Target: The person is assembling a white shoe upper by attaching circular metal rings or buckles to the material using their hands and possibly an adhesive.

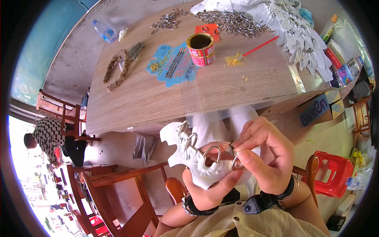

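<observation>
My left hand (209,192) is closed on a white fabric-like piece (182,160) with a scalloped edge, held up above my lap. Several silver metal rings (213,149) stand along that piece, looped through its tabs. Thumb and fingers of my right hand (270,154) pinch a metal ring (235,162) at the piece's right end; the fingertips partly cover it. Beyond my hands, on the table (150,106), stands an open pink and gold tin (203,56) with dark contents. A thin red-handled brush (260,46) lies to its right, its tip in yellowish dried residue.
Loose metal rings (237,24) are heaped at the table's far side, beside layered white pieces (292,29) with rings. A blue printed card (171,65), a brown fuzzy loop (117,69) and a bottle (104,31) lie leftward. Wooden chairs (126,177), a red stool (333,173) and a seated person (51,134) surround me.
</observation>
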{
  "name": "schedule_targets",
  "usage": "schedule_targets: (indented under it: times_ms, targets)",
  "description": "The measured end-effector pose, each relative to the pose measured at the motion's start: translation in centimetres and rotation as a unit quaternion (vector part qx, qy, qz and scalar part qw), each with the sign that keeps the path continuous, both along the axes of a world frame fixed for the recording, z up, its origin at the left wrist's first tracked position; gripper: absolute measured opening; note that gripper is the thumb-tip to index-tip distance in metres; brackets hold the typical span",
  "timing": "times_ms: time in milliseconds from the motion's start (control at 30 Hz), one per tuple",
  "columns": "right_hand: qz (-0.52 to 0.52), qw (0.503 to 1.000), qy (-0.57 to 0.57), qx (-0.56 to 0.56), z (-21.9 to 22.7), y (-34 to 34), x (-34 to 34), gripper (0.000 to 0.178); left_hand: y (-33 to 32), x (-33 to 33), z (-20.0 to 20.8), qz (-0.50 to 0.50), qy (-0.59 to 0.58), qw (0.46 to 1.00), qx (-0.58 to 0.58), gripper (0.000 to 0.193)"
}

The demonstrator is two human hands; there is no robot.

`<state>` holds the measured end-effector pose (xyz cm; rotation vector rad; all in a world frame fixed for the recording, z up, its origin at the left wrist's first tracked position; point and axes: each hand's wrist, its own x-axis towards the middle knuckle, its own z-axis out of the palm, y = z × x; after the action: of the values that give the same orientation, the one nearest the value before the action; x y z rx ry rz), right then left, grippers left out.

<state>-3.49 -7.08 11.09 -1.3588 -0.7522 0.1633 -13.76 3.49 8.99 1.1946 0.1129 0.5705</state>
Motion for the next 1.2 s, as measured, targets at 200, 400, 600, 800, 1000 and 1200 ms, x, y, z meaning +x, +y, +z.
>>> schedule_targets:
  times_ms: [200, 400, 600, 800, 1000, 1200]
  targets:
    - [0.031, 0.999, 0.016, 0.009, 0.3, -0.2, 0.1, 0.009, -0.2, -0.1, 0.2, 0.0, 0.006, 0.998, -0.054, 0.049]
    - [0.102, 0.99, 0.073, 0.061, 0.0, -0.3, 0.1, 0.011, 0.0, -0.6, 0.0, -0.022, -0.01, 0.997, -0.075, 0.049]
    - [0.141, 0.975, 0.147, 0.092, -0.2, -0.5, -0.2, 0.013, 0.3, -0.4, -0.5, -0.06, -0.037, 0.996, -0.057, 0.051]
    - [0.142, 0.972, 0.159, 0.101, -0.4, -0.8, 0.0, 0.019, 0.2, -0.4, 0.4, -0.088, -0.021, 0.991, -0.094, 0.05]
    - [0.155, 0.924, 0.318, 0.148, -0.8, -1.2, -0.1, 0.019, 0.8, 0.1, 0.5, -0.082, 0.036, 0.996, -0.029, 0.049]
    - [0.191, 0.887, 0.416, 0.056, -0.8, -2.2, 0.9, 0.013, 0.8, 1.0, 0.7, -0.053, 0.039, 0.998, 0.021, 0.044]
